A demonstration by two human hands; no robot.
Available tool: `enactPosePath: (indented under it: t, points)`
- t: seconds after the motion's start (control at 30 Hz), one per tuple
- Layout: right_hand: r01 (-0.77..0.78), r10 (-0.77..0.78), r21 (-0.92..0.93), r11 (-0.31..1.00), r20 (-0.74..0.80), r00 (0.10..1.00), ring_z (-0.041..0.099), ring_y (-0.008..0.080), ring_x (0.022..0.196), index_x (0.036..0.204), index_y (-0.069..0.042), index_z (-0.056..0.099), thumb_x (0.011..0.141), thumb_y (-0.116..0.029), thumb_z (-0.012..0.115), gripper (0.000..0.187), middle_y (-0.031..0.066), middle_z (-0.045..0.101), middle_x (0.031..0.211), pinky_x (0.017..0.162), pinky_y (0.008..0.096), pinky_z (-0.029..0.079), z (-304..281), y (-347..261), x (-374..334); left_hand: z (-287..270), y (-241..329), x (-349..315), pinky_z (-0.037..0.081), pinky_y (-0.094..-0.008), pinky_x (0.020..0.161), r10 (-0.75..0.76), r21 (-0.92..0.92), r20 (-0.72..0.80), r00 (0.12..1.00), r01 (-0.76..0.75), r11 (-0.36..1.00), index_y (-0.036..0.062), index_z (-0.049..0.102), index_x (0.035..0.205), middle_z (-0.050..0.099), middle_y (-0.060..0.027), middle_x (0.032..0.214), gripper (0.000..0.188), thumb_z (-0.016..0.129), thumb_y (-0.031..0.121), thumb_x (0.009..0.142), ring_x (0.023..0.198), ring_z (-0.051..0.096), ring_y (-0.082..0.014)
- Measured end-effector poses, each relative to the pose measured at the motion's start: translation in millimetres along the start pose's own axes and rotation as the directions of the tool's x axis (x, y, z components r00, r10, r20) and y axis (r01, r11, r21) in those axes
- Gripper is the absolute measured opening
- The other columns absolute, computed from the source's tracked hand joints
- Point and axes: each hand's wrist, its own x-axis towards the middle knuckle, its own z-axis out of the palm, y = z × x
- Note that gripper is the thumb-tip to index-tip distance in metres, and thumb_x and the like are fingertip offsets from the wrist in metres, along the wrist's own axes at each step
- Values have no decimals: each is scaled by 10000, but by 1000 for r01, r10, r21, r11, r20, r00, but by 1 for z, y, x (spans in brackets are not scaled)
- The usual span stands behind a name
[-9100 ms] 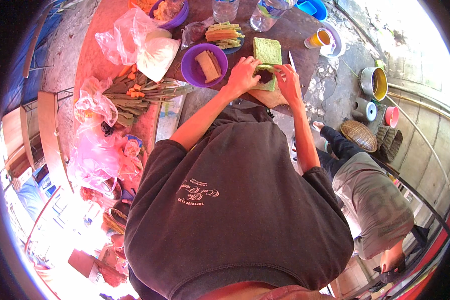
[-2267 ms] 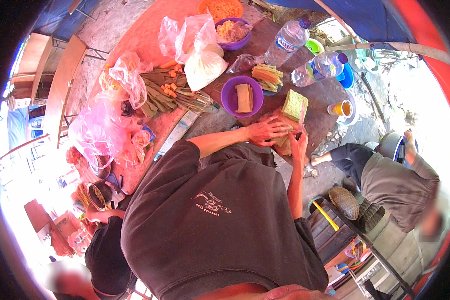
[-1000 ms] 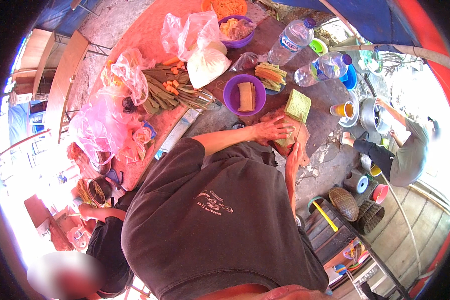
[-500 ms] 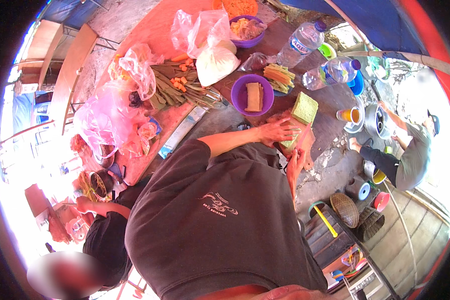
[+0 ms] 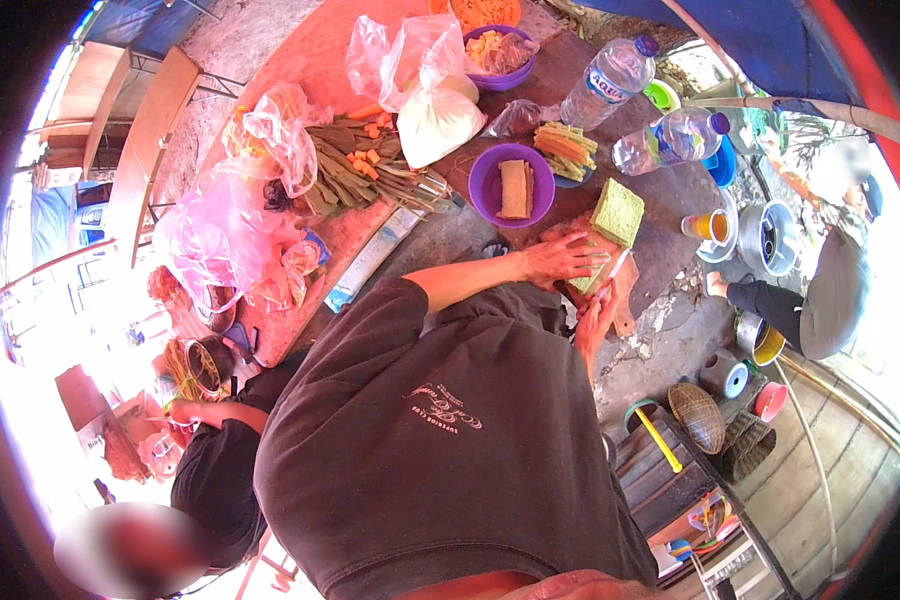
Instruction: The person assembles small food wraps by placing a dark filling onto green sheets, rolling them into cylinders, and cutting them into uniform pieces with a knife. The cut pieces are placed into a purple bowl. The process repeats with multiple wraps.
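My left hand (image 5: 567, 258) lies over a pale green slab (image 5: 582, 284) of spongy-looking food, its fingers stretched out across the top. The slab rests on a reddish-brown cutting board (image 5: 625, 290). Closed in front of it is my right hand (image 5: 594, 312), with the thin pale blade of a knife (image 5: 618, 266) rising from it along the slab's right side. The handle is hidden in my fingers. Just beyond stands a thicker green block (image 5: 618, 212). A purple bowl (image 5: 480, 190) beyond my left hand holds a tan rectangular block. Beside it, cut green and yellow strips (image 5: 566, 150) are piled on a plate.
Two large plastic bottles (image 5: 610, 82) and a cup of amber liquid (image 5: 708, 227) stand on the dark table. A bag of white stuff (image 5: 440, 122), leaves (image 5: 355, 165) and pink bags (image 5: 230, 235) lie leftward. One person works at lower left, another (image 5: 838, 290) at right.
My hands stay at the slab; the knife blade now shows more plainly beside it. The whole view shifts slightly. The person at right has drawn their arm up, away from the metal pot.
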Motion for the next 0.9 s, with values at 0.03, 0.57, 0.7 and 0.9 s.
enactPosePath:
  t: [0.03,0.57,0.7,0.9]
  points:
    - [-2,1,-26,1000,-10,1000,488,61,675,1625,-175,415,1091,-39,492,556,22,584,1015,584,227,415,0,-1,-1,0,0,0,160,-617,1326,0,-25,4,1000,0,1000,163,502,1556,307,-74,1763,1117,974,460,587,1652,224,-287]
    - [164,-181,-202,966,-69,981,603,110,750,1410,2,551,1114,-94,538,310,35,627,982,664,284,513,-3,1,8,8,-4,1,172,-617,1334,-19,-94,-11,1000,18,995,129,456,1545,301,-91,1764,1159,978,471,568,1635,273,-306]
    - [126,-133,-71,989,-113,985,639,135,717,1228,8,565,1106,-84,518,160,79,656,939,626,301,540,3,-6,3,1,-2,2,165,-603,1337,-28,-75,16,999,29,997,160,431,1578,279,-59,1774,1183,1000,425,574,1650,237,-284]
    - [14,-25,-121,993,-85,996,638,146,637,1116,23,556,1125,-145,537,169,95,663,803,581,303,543,2,-14,-7,-6,0,2,201,-598,1329,-36,-56,20,999,38,998,160,484,1543,307,-39,1756,1070,981,432,634,1639,260,-256]
